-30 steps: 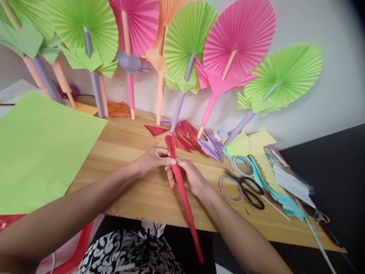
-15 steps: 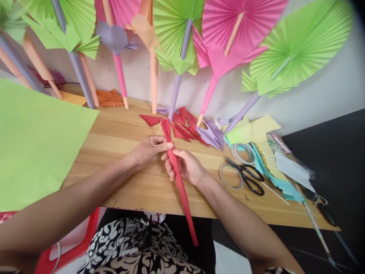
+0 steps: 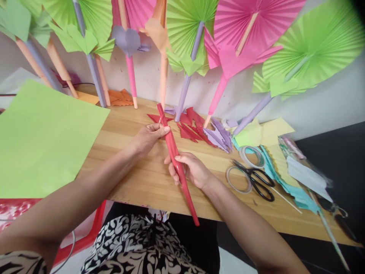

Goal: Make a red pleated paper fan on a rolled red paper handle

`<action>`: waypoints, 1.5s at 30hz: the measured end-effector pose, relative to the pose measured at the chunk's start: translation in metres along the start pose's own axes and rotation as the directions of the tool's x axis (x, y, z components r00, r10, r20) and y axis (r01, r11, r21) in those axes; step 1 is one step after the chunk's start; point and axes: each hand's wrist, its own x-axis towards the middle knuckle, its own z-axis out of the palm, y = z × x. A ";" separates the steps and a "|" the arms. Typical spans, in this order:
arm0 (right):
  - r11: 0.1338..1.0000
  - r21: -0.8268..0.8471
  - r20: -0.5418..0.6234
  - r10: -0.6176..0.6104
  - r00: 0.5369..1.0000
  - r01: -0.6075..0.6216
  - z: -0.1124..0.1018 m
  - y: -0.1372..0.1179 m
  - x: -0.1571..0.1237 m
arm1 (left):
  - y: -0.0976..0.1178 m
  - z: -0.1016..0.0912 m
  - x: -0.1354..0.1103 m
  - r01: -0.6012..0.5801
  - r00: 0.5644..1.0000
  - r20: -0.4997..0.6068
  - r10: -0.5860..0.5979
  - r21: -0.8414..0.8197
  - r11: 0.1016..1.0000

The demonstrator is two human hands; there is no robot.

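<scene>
A long, narrow red paper roll [image 3: 187, 196] slants across the front of the wooden table, its lower end past the table edge. My left hand [image 3: 149, 137] pinches it near the upper end, thumb on top. Lower down, my right hand [image 3: 191, 169] is closed around it, with the thumb along its near side. A thin pale string shows by my left fingertips. Behind the roll's upper end lie folded red paper pieces [image 3: 191, 131] and a pleated purple paper piece [image 3: 219, 136].
Several paper fans on rolled sticks lean on the wall, among them a pink fan [image 3: 256, 28]. Black-handled scissors [image 3: 261, 182] and tape rolls [image 3: 238, 179] lie at right. A large green paper sheet [image 3: 54, 140] covers the left side.
The red roll has slid up and away from me, so more of it extends beyond my left hand. My right hand now grips it lower. The view has shifted slightly left.
</scene>
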 end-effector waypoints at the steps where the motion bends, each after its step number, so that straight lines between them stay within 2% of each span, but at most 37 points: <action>1: 1.000 -0.003 0.003 0.002 1.000 -0.002 0.001 0.000 0.000 | 0.001 -0.001 0.001 -0.006 1.000 -0.011 0.006 -0.026 1.000; 4: 1.000 -0.007 0.011 -0.001 1.000 0.001 0.002 -0.001 -0.001 | 0.005 -0.002 0.001 0.004 1.000 -0.011 -0.005 -0.125 0.992; 6: 1.000 -0.003 0.014 -0.010 1.000 0.010 0.001 0.000 -0.001 | 0.005 0.000 -0.002 0.078 0.996 0.055 -0.070 -0.158 0.984; 9: 0.999 0.006 0.003 -0.037 0.999 0.037 -0.001 0.001 -0.001 | 0.002 0.006 -0.009 0.215 0.960 0.202 -0.194 -0.086 0.973; 11: 0.998 0.011 -0.011 -0.055 0.998 0.055 -0.003 0.001 0.000 | 0.000 0.010 -0.015 0.254 0.930 0.271 -0.249 0.017 0.967; 14: 0.997 0.011 -0.027 -0.073 0.997 0.073 -0.004 0.001 0.001 | -0.001 0.015 -0.019 0.238 0.915 0.302 -0.268 0.134 0.962; 20: 0.998 0.025 -0.015 -0.058 0.998 0.058 -0.003 0.000 0.002 | 0.005 0.019 -0.021 0.124 0.933 0.303 -0.192 0.231 0.965; 25: 0.998 0.001 -0.001 -0.064 0.998 0.064 -0.003 -0.001 0.001 | 0.006 0.011 -0.016 0.027 0.978 0.193 -0.080 0.263 0.964; 30: 0.997 -0.006 -0.001 -0.079 0.997 0.079 -0.001 -0.001 0.001 | 0.002 0.004 -0.009 -0.026 0.994 0.107 0.004 0.200 0.979; 35: 0.997 0.001 0.001 -0.072 0.997 0.072 -0.002 -0.001 0.002 | 0.008 0.002 -0.006 -0.025 1.000 0.008 0.024 0.108 0.994; 38: 0.998 -0.023 -0.025 -0.055 0.998 0.054 -0.002 -0.001 0.000 | 0.015 -0.004 0.000 -0.061 0.992 -0.112 0.064 0.029 0.998; 41: 0.994 -0.093 -0.082 -0.063 0.995 0.055 0.001 0.001 -0.001 | 0.019 -0.009 0.005 -0.118 0.965 -0.240 0.105 -0.042 0.992; 43: 0.988 -0.140 -0.129 -0.088 0.988 0.069 0.003 0.002 -0.002 | 0.019 -0.008 0.006 -0.133 0.958 -0.262 0.114 -0.058 0.989; 45: 0.982 -0.169 -0.168 -0.112 0.979 0.083 0.004 0.004 -0.001 | 0.017 -0.002 0.003 -0.107 0.976 -0.195 0.092 -0.071 0.992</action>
